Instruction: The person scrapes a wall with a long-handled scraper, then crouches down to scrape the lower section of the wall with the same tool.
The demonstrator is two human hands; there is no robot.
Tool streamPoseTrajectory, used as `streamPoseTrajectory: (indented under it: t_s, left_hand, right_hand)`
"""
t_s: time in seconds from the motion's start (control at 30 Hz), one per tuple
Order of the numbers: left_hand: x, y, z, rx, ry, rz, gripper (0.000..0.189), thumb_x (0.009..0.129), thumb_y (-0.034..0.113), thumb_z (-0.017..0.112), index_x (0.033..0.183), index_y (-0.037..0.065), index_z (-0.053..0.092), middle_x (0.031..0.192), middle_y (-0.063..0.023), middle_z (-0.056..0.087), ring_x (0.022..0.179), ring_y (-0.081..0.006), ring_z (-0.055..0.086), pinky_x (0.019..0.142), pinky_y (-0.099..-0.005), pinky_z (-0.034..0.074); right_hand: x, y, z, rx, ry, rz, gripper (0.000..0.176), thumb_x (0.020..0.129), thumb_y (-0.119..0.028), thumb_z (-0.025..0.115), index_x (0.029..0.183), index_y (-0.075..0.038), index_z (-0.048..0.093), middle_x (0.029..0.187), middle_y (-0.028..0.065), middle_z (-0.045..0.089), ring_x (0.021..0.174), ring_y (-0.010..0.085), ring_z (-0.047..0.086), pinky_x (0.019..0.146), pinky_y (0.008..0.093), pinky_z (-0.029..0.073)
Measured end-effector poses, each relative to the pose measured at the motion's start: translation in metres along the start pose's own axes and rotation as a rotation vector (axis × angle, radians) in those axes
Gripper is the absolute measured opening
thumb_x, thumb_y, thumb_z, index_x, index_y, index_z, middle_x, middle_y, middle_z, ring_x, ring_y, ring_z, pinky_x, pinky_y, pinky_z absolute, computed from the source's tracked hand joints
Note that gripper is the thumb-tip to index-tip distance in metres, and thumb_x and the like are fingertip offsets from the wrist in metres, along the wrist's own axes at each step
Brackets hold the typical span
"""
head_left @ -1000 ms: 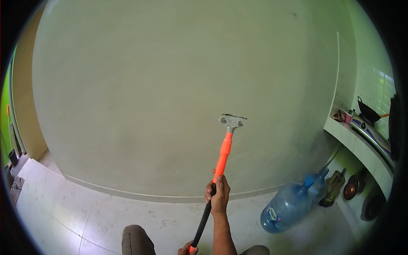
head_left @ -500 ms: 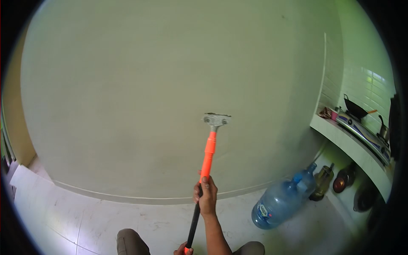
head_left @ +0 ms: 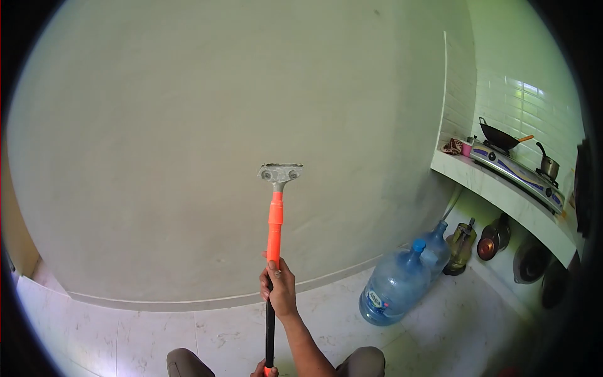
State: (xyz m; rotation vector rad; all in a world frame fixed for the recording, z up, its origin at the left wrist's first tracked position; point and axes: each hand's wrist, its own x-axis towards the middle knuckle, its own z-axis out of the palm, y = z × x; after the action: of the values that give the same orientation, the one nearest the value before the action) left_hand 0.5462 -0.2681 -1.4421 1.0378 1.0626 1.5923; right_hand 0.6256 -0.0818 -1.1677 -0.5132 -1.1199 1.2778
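A long-handled scraper [head_left: 274, 232] with an orange and black handle stands almost upright in front of me. Its metal head [head_left: 281, 173] overlaps the plain wall [head_left: 188, 125]. Midway along the shaft, my right hand [head_left: 281, 289] is closed round the handle where orange meets black, a ring on one finger. My left hand [head_left: 260, 369] grips the lower end of the same handle at the bottom edge of the view, partly cut off.
Blue water jugs [head_left: 392, 286] stand on the tiled floor [head_left: 239, 333] to the right. Beyond them, a tiled counter [head_left: 502, 188] carries a gas stove [head_left: 518, 173], a wok [head_left: 499, 135] and a small pot [head_left: 549, 166]. Dark pans [head_left: 531, 261] are under the counter. My knees [head_left: 363, 361] show below.
My view has turned to the right, so the wall, jugs and counter sit further left. The scraper appears further left and more upright, both hands still on it.
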Motion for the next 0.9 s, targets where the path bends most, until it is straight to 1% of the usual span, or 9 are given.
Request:
streamPoseTrajectory:
  t_s: [0.03,0.13,0.23,0.33,0.43,0.53,0.63,0.77,0.9]
  left_hand:
    - [0.000,0.003,0.001,0.014,0.004,0.004,0.039,0.109,0.032,0.046,0.124,0.001,0.065,0.067,0.0019,0.055,0.045,-0.0067,0.041,0.040,-0.0218,0.032]
    - [0.000,-0.036,-0.014,-0.013,-0.010,-0.082,0.039,0.109,0.032,0.045,0.125,0.001,0.064,0.067,0.0021,0.054,0.045,-0.0069,0.041,0.040,-0.0216,0.031]
    - [0.001,-0.037,-0.014,0.002,-0.039,-0.031,0.038,0.109,0.031,0.046,0.128,0.001,0.062,0.066,0.0024,0.053,0.045,-0.0069,0.041,0.039,-0.0215,0.031]
    - [0.001,-0.038,-0.019,-0.043,-0.054,-0.081,0.038,0.109,0.029,0.045,0.130,0.001,0.060,0.067,0.0027,0.053,0.047,-0.0068,0.043,0.040,-0.0211,0.032]
    - [-0.002,-0.025,-0.015,-0.024,-0.045,-0.062,0.033,0.109,0.023,0.049,0.131,0.001,0.060,0.069,0.0040,0.052,0.051,-0.0051,0.044,0.044,-0.0201,0.033]
    - [-0.004,-0.008,-0.008,0.209,-0.038,0.085,0.031,0.107,0.018,0.055,0.133,0.002,0.059,0.072,0.0055,0.051,0.055,-0.0034,0.043,0.047,-0.0200,0.033]
    - [-0.005,-0.012,-0.014,0.164,-0.066,0.014,0.033,0.105,0.017,0.060,0.134,0.003,0.057,0.073,0.0064,0.051,0.057,-0.0024,0.043,0.049,-0.0205,0.032]
    - [-0.006,-0.002,-0.008,0.148,-0.058,-0.009,0.037,0.105,0.022,0.060,0.136,0.002,0.056,0.073,0.0061,0.051,0.056,-0.0025,0.043,0.049,-0.0206,0.033]
    - [-0.007,0.001,-0.008,0.152,-0.056,-0.026,0.038,0.106,0.024,0.059,0.137,0.002,0.056,0.072,0.0063,0.051,0.055,-0.0024,0.042,0.048,-0.0201,0.032]
  right_hand:
    - [0.000,0.001,0.000,0.001,-0.001,0.001,0.046,0.110,-0.040,0.048,0.138,-0.003,0.051,0.070,-0.0009,0.047,0.048,0.0046,0.040,0.045,0.0228,0.035]
    - [-0.001,-0.005,0.002,-0.012,-0.002,-0.006,0.046,0.110,-0.040,0.048,0.138,-0.003,0.051,0.070,-0.0012,0.047,0.048,0.0045,0.040,0.046,0.0229,0.035]
    - [-0.001,-0.004,0.000,-0.008,0.000,0.008,0.046,0.110,-0.039,0.048,0.138,-0.003,0.052,0.071,-0.0013,0.046,0.050,0.0045,0.040,0.046,0.0232,0.035]
    - [-0.001,-0.004,0.001,-0.003,0.008,0.025,0.045,0.110,-0.038,0.049,0.138,-0.003,0.052,0.071,-0.0015,0.046,0.051,0.0045,0.040,0.047,0.0232,0.035]
    - [-0.001,-0.006,0.002,0.010,0.008,0.034,0.045,0.109,-0.037,0.050,0.139,-0.004,0.052,0.072,-0.0016,0.046,0.051,0.0044,0.039,0.047,0.0231,0.035]
    - [0.000,-0.004,0.000,0.028,0.005,0.031,0.044,0.109,-0.038,0.052,0.138,-0.004,0.052,0.073,-0.0019,0.046,0.051,0.0038,0.039,0.046,0.0220,0.034]
    - [0.001,0.000,-0.001,0.056,0.008,0.034,0.045,0.108,-0.042,0.054,0.135,-0.006,0.053,0.074,-0.0030,0.046,0.052,0.0022,0.039,0.044,0.0198,0.032]
    - [0.001,-0.001,-0.002,0.063,-0.003,0.033,0.044,0.107,-0.043,0.055,0.134,-0.008,0.053,0.074,-0.0035,0.044,0.054,0.0022,0.037,0.045,0.0200,0.031]
    - [0.004,0.003,-0.004,0.061,-0.001,0.040,0.043,0.107,-0.043,0.055,0.133,-0.008,0.053,0.072,-0.0044,0.042,0.054,0.0021,0.037,0.045,0.0202,0.031]
